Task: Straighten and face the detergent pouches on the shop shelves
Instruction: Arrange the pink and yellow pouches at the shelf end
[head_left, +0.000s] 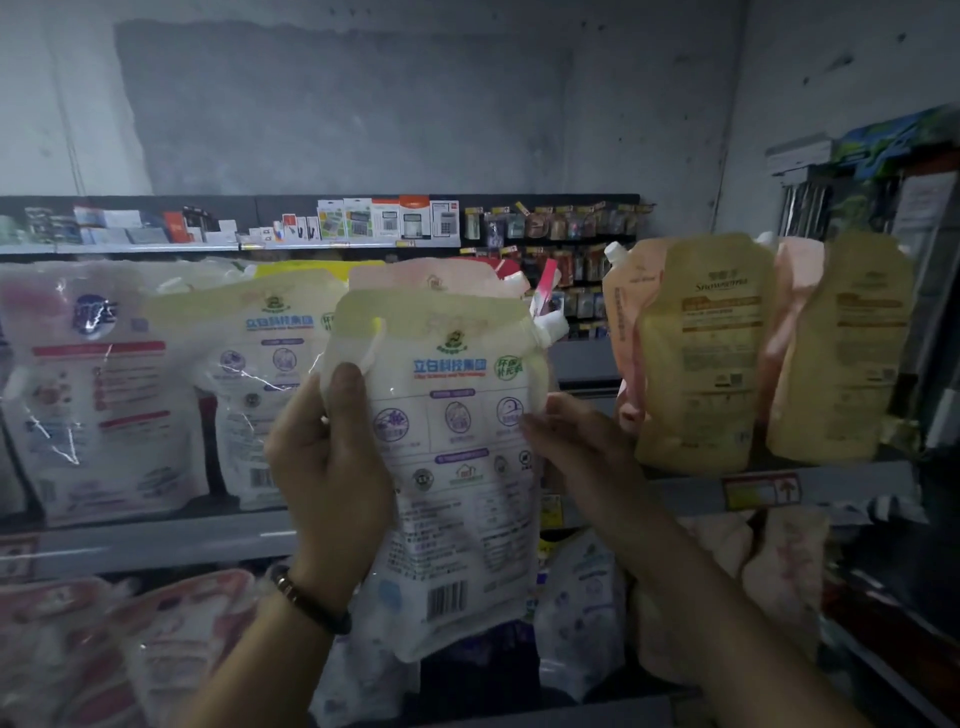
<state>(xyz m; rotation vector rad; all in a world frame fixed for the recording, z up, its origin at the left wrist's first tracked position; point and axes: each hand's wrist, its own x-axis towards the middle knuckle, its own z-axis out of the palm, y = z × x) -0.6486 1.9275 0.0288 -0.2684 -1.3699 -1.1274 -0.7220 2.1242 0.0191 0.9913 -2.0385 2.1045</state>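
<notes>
Squarely in the middle of the frame, a white detergent pouch (457, 467) is held up in front of the shelves, upright with a slight tilt. Its printed side with blue lettering and a barcode faces the camera, and its capped spout (550, 327) sits at the upper right corner. The left hand (327, 467) grips the pouch's left edge, thumb pressed on the front and fingers curled behind. A dark beaded bracelet (306, 603) circles that wrist. The right hand (582, 447) reaches in from the lower right, its fingertips (524, 423) lying against the pouch's right edge. Blur and the pouch hide whether it pinches or only touches.

Behind the held pouch, on the middle shelf (156, 540), stands a matching white pouch (260, 364), and a pink-topped pouch (436, 278) peeks just above the held one. At the left of the frame a white pouch with red bands (104, 395) stands on the same shelf. At the right stand two yellow pouches (701, 353) (841, 353), with a pink pouch (623, 332) just beside the nearer one. A yellow-and-red price tag (761, 491) sits on the shelf edge below them.

On the lower shelf, pink-printed pouches (156, 649) lean at the lower left of the frame. Boxed calculators (384, 218) line a far shelf along the upper middle.
</notes>
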